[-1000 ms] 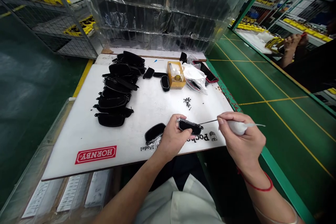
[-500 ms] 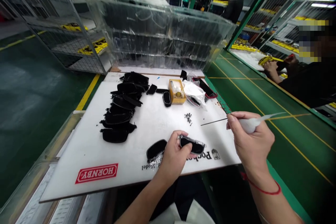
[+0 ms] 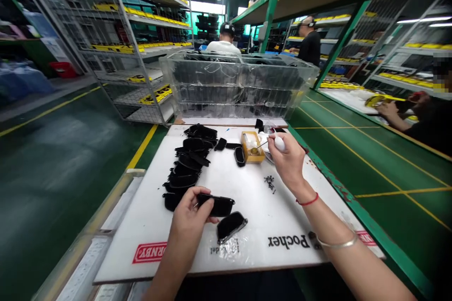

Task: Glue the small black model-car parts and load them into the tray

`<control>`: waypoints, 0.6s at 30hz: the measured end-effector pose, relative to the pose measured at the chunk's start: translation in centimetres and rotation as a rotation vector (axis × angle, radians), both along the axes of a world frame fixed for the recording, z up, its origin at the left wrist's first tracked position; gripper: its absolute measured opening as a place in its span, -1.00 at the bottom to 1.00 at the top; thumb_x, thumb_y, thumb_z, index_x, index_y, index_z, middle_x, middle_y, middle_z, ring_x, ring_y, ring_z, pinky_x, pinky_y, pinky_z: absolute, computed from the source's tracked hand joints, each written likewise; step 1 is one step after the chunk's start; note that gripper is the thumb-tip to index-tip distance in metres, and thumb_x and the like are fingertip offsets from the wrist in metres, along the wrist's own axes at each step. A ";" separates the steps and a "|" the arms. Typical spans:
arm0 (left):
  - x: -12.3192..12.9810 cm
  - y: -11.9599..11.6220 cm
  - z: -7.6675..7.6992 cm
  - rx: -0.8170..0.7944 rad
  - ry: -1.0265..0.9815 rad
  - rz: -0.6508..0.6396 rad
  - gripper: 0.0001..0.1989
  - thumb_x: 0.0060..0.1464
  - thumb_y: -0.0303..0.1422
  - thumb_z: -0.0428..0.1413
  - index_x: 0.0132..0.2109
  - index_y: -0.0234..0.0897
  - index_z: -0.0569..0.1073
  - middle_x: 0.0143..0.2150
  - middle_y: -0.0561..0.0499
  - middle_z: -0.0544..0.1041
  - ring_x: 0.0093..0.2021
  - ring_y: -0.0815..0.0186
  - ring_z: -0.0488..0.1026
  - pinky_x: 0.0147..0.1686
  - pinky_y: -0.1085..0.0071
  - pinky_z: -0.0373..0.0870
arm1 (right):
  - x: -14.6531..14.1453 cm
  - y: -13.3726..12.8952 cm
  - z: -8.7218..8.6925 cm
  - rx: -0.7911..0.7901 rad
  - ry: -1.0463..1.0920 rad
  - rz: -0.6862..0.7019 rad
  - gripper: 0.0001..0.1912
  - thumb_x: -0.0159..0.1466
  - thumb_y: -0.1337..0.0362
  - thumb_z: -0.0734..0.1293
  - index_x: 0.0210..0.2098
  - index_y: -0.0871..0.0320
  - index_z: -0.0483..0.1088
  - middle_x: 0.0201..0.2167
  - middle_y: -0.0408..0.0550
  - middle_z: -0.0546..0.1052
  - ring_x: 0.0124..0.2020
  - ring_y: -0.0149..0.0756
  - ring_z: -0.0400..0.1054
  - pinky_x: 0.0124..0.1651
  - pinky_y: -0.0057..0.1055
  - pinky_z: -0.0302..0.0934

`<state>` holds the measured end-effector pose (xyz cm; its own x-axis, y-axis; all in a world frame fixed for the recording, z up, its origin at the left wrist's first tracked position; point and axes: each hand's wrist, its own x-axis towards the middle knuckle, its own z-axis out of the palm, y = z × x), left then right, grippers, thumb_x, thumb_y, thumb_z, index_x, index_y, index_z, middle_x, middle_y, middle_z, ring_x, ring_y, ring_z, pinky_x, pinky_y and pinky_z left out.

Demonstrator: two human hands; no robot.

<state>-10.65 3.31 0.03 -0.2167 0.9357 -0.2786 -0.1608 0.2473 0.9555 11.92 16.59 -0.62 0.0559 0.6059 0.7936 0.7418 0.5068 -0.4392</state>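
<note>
My left hand (image 3: pixel 190 218) is closed on a flat black plastic part (image 3: pixel 217 205), thumb on top, just above the board. Beside it, a similar black part (image 3: pixel 231 226) with a clear rim lies on the board. My right hand (image 3: pixel 289 160) grips a white squeeze bottle (image 3: pixel 280 143) and a thin rod (image 3: pixel 262 145). The rod's tip points into a small yellow box (image 3: pixel 259 156), near a round brass-coloured piece (image 3: pixel 254 150) inside. Small dark pieces, apparently screws (image 3: pixel 270 182), lie in a cluster below my right hand.
A row of overlapping black parts (image 3: pixel 183 176) lies at left on the white board (image 3: pixel 240 188). Single black parts (image 3: pixel 239 156) sit left of the yellow box. A clear plastic-wrapped bin (image 3: pixel 236 87) stands behind. Racks and several co-workers are beyond; a green rail runs along the right.
My right hand has moved forward and left, bringing the rod's tip to the yellow box. My left hand has shifted left, still holding a black part. The view has tilted up.
</note>
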 end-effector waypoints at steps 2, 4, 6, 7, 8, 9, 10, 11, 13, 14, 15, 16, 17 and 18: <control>-1.0 -0.1 -0.1 -0.006 0.030 0.021 -0.71 -0.09 -0.29 0.18 -0.20 -0.27 0.34 -0.38 0.08 0.39 -0.37 0.36 0.38 -0.51 0.51 0.44 | -0.3 0.9 -1.1 -0.019 -0.023 0.032 -0.85 0.26 0.24 0.25 -0.27 0.17 0.40 -0.32 -0.01 0.50 -0.28 -0.25 0.37 -0.18 -0.33 0.24; -1.6 -0.2 -0.5 0.000 0.073 0.038 -0.74 -0.07 -0.31 0.15 -0.20 -0.27 0.33 -0.39 0.09 0.40 -0.44 0.42 0.36 -0.53 0.54 0.40 | -0.5 1.4 -2.0 -0.041 -0.059 0.054 -0.84 0.25 0.25 0.25 -0.26 0.17 0.41 -0.30 -0.01 0.51 -0.26 -0.23 0.38 -0.18 -0.32 0.25; -2.1 -0.3 -1.0 0.011 0.121 0.052 -0.77 -0.04 -0.34 0.13 -0.19 -0.26 0.32 -0.40 0.11 0.40 -0.50 0.48 0.31 -0.56 0.57 0.36 | -0.4 1.6 -2.5 -0.058 -0.073 0.063 -0.83 0.25 0.25 0.25 -0.23 0.17 0.42 -0.26 0.00 0.51 -0.22 -0.22 0.38 -0.14 -0.31 0.25; -2.4 -0.3 -1.3 0.016 0.145 0.058 -0.76 -0.04 -0.35 0.12 -0.18 -0.26 0.31 -0.40 0.11 0.40 -0.50 0.48 0.31 -0.56 0.58 0.34 | -0.3 1.4 -2.6 -0.067 -0.066 0.062 -0.82 0.24 0.24 0.26 -0.22 0.17 0.43 -0.24 0.00 0.50 -0.19 -0.21 0.38 -0.10 -0.29 0.25; -2.7 -0.3 -1.6 0.021 0.170 0.063 -0.75 -0.03 -0.35 0.12 -0.17 -0.25 0.31 -0.39 0.10 0.41 -0.47 0.46 0.33 -0.56 0.58 0.35 | -0.1 1.1 -2.6 -0.081 -0.055 0.059 -0.81 0.23 0.22 0.27 -0.21 0.16 0.44 -0.22 0.01 0.50 -0.16 -0.19 0.37 -0.07 -0.27 0.24; -3.0 -0.3 -1.8 0.025 0.194 0.071 -0.74 -0.03 -0.34 0.11 -0.15 -0.24 0.30 -0.38 0.09 0.41 -0.43 0.43 0.35 -0.55 0.58 0.36 | 0.1 0.7 -2.6 -0.110 -0.037 0.053 -0.79 0.22 0.20 0.29 -0.21 0.15 0.45 -0.21 0.00 0.50 -0.15 -0.18 0.36 -0.05 -0.25 0.24; -3.3 -0.3 -2.0 0.029 0.219 0.080 -0.74 -0.02 -0.34 0.11 -0.14 -0.24 0.30 -0.36 0.08 0.41 -0.39 0.41 0.37 -0.53 0.56 0.38 | 0.4 0.2 -2.5 -0.163 -0.012 0.043 -0.78 0.21 0.17 0.29 -0.21 0.13 0.45 -0.22 -0.01 0.50 -0.16 -0.19 0.37 -0.06 -0.25 0.25; -3.6 -0.3 -2.1 0.034 0.242 0.094 -0.73 -0.02 -0.33 0.11 -0.14 -0.23 0.29 -0.35 0.08 0.40 -0.37 0.39 0.38 -0.52 0.55 0.41 | 0.7 -0.5 -2.4 -0.242 0.019 0.034 -0.77 0.21 0.14 0.30 -0.22 0.12 0.45 -0.25 -0.04 0.51 -0.21 -0.21 0.38 -0.11 -0.26 0.27; -4.1 -0.3 -2.2 0.042 0.277 0.128 -0.73 -0.02 -0.32 0.12 -0.15 -0.23 0.29 -0.37 0.10 0.38 -0.41 0.41 0.38 -0.51 0.53 0.43 | 1.1 -2.0 -2.2 -0.447 0.087 0.028 -0.74 0.19 0.08 0.30 -0.23 0.09 0.45 -0.36 -0.09 0.51 -0.38 -0.27 0.39 -0.28 -0.32 0.29; -4.2 -0.3 -2.1 0.038 0.283 0.141 -0.74 -0.02 -0.32 0.12 -0.16 -0.24 0.29 -0.39 0.12 0.37 -0.44 0.43 0.37 -0.51 0.53 0.43 | 1.2 -2.8 -2.1 -0.552 0.115 0.040 -0.73 0.18 0.05 0.31 -0.24 0.09 0.45 -0.42 -0.11 0.51 -0.46 -0.30 0.37 -0.36 -0.35 0.28; -4.3 -0.3 -2.0 0.029 0.277 0.144 -0.74 -0.02 -0.33 0.12 -0.16 -0.24 0.29 -0.40 0.13 0.36 -0.47 0.45 0.37 -0.51 0.54 0.43 | 1.2 -3.6 -2.1 -0.644 0.136 0.064 -0.71 0.16 0.04 0.32 -0.26 0.10 0.45 -0.48 -0.13 0.49 -0.52 -0.33 0.34 -0.42 -0.39 0.26; -4.4 -0.3 -1.9 0.017 0.260 0.139 -0.75 -0.02 -0.33 0.12 -0.17 -0.25 0.29 -0.41 0.15 0.36 -0.49 0.47 0.37 -0.51 0.55 0.42 | 1.1 -4.5 -2.0 -0.721 0.154 0.104 -0.70 0.14 0.03 0.33 -0.27 0.11 0.45 -0.52 -0.14 0.47 -0.55 -0.35 0.32 -0.46 -0.41 0.24; -4.3 -0.4 -1.7 0.006 0.232 0.128 -0.75 -0.02 -0.33 0.12 -0.17 -0.25 0.29 -0.42 0.15 0.36 -0.51 0.48 0.37 -0.51 0.56 0.40 | 0.9 -5.3 -1.9 -0.785 0.168 0.153 -0.69 0.13 0.03 0.35 -0.28 0.13 0.44 -0.55 -0.14 0.46 -0.57 -0.36 0.31 -0.48 -0.43 0.24; -4.2 -0.5 -1.5 -0.001 0.195 0.110 -0.75 -0.02 -0.34 0.12 -0.17 -0.26 0.29 -0.42 0.15 0.38 -0.50 0.48 0.37 -0.51 0.57 0.40 | 0.6 -6.0 -1.8 -0.844 0.174 0.206 -0.68 0.12 0.03 0.35 -0.28 0.14 0.43 -0.55 -0.14 0.45 -0.57 -0.37 0.30 -0.49 -0.44 0.24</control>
